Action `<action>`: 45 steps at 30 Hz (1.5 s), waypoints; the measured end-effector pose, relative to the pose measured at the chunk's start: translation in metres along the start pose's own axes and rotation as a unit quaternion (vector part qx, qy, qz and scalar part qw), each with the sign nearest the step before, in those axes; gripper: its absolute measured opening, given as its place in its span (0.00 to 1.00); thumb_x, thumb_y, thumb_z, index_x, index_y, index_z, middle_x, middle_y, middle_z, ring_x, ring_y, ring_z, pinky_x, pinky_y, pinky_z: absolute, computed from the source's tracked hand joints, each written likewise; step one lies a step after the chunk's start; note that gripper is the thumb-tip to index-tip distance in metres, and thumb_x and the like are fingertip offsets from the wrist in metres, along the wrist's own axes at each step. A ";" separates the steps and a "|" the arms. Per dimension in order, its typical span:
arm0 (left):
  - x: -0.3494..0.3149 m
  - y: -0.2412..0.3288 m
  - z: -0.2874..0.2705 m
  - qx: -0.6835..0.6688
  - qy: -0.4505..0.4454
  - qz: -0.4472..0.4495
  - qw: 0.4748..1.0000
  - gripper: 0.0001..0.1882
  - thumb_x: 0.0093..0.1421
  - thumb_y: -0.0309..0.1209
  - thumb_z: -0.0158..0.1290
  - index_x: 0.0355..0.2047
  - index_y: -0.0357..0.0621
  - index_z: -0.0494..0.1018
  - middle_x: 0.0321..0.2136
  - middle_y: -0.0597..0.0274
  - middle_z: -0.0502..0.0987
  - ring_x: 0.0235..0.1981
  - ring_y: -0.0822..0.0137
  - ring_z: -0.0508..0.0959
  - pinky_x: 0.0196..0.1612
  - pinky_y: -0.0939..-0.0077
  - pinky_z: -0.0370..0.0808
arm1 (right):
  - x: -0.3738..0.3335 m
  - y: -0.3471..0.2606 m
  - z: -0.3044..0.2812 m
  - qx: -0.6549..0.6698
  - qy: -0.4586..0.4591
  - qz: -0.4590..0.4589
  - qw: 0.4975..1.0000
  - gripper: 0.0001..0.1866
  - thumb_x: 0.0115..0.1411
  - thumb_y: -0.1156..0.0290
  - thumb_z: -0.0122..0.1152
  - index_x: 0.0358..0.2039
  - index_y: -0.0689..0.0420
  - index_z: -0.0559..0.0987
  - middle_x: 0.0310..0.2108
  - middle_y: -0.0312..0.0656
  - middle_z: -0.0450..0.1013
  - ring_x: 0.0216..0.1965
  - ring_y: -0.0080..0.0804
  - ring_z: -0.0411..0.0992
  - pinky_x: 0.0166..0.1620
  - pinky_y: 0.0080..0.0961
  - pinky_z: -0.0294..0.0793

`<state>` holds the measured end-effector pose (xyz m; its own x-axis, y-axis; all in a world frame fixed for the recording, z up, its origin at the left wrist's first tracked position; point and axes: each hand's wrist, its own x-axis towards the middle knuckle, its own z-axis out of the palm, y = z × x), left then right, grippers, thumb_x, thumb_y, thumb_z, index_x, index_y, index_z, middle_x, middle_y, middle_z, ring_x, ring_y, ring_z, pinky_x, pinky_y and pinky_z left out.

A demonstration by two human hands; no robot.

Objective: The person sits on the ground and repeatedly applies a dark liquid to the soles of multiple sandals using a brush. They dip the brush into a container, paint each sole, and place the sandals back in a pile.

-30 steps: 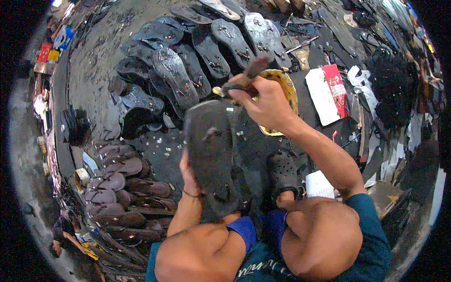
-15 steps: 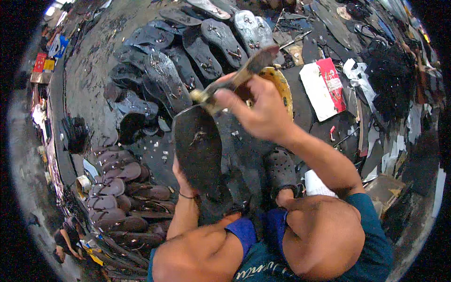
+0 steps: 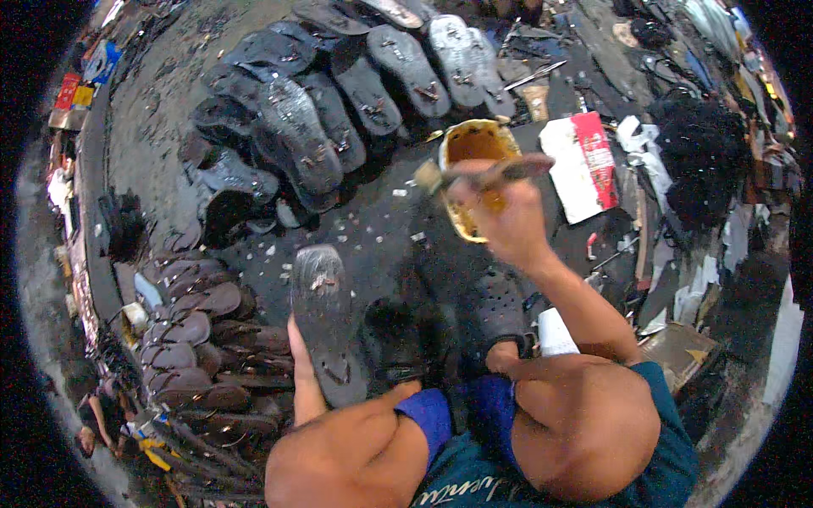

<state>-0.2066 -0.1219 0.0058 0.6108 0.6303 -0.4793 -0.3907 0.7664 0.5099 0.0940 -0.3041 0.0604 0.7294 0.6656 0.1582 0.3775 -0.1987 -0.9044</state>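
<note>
Low on the left, the left hand (image 3: 298, 347) grips a flat, dark-grey, rubbery sandal sole (image 3: 322, 313) by its edge, fingers hidden underneath; sheen across the toe end suggests that part is coated, the duller heel harder to judge! Beyond it, the right hand (image 3: 508, 218) is wrapped around a wooden-handled brush with pale bristles (image 3: 523, 168), held across an oval, yellow-rimmed bowl with an amber-brown inside (image 3: 477, 135). Farther out, a bank of glossy black soles (image 3: 296, 135) looks already done, this one not among them. And the change: half a second ago the brush was at the toe; now it's clear, the sole lower and catching light
</note>
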 end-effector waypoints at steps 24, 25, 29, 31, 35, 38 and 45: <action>0.072 -0.048 0.059 -0.015 -0.107 -0.127 0.986 0.27 0.69 0.45 0.37 0.53 0.35 0.72 0.46 0.52 0.80 0.43 0.58 0.82 0.50 0.59 0.79 | 0.017 -0.070 0.037 0.114 -0.129 -0.162 0.972 0.10 0.58 0.69 0.68 0.41 0.53 0.82 0.37 0.44 0.79 0.43 0.47 0.77 0.49 0.39 0.73; 0.062 -0.056 0.077 -0.006 -0.045 -0.112 0.993 0.27 0.69 0.45 0.38 0.53 0.35 0.72 0.45 0.53 0.80 0.41 0.59 0.82 0.49 0.60 0.80 | 0.030 -0.051 0.041 0.096 -0.080 -0.161 0.979 0.11 0.57 0.70 0.68 0.41 0.51 0.82 0.37 0.44 0.78 0.43 0.50 0.75 0.49 0.40 0.72; 0.032 0.004 0.105 -0.101 -0.143 -0.112 0.978 0.32 0.65 0.51 0.44 0.58 0.37 0.67 0.51 0.49 0.74 0.49 0.55 0.77 0.53 0.58 0.78 | -0.005 -0.094 0.020 0.083 -0.192 -0.265 0.941 0.19 0.54 0.71 0.67 0.48 0.55 0.82 0.42 0.41 0.79 0.44 0.37 0.77 0.48 0.35 0.71; 0.049 0.013 0.085 -0.079 -0.189 -0.118 0.972 0.39 0.62 0.54 0.49 0.63 0.35 0.60 0.59 0.48 0.66 0.56 0.54 0.72 0.54 0.56 0.78 | -0.025 -0.096 0.008 0.072 -0.243 -0.281 0.926 0.19 0.53 0.71 0.67 0.47 0.55 0.83 0.43 0.38 0.79 0.43 0.34 0.77 0.48 0.33 0.69; 0.047 -0.012 0.099 0.011 -0.055 -0.066 0.996 0.31 0.69 0.51 0.39 0.55 0.35 0.71 0.48 0.46 0.78 0.46 0.53 0.79 0.51 0.59 0.79 | 0.005 -0.081 0.018 0.016 -0.093 -0.235 0.967 0.19 0.52 0.73 0.69 0.46 0.51 0.82 0.42 0.36 0.80 0.40 0.34 0.77 0.42 0.32 0.70; 0.068 -0.016 0.089 0.006 -0.052 -0.089 0.995 0.27 0.70 0.48 0.37 0.50 0.38 0.74 0.41 0.51 0.81 0.39 0.58 0.81 0.42 0.61 0.81 | -0.029 -0.096 0.020 0.041 -0.214 -0.315 0.924 0.17 0.54 0.67 0.67 0.45 0.49 0.82 0.38 0.33 0.77 0.39 0.29 0.75 0.41 0.32 0.69; 0.058 -0.022 0.100 0.058 -0.049 -0.204 0.976 0.26 0.73 0.45 0.33 0.55 0.39 0.72 0.45 0.50 0.81 0.44 0.58 0.83 0.49 0.59 0.81 | 0.013 -0.100 0.036 -0.035 -0.126 -0.385 0.914 0.16 0.52 0.64 0.60 0.43 0.48 0.79 0.33 0.34 0.73 0.36 0.34 0.72 0.40 0.40 0.70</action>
<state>-0.0937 -0.1144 0.0378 0.7649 0.2568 -0.5907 -0.0250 0.9283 0.3711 0.0450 -0.2497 0.1381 0.0810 0.7698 0.6331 0.7649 0.3592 -0.5347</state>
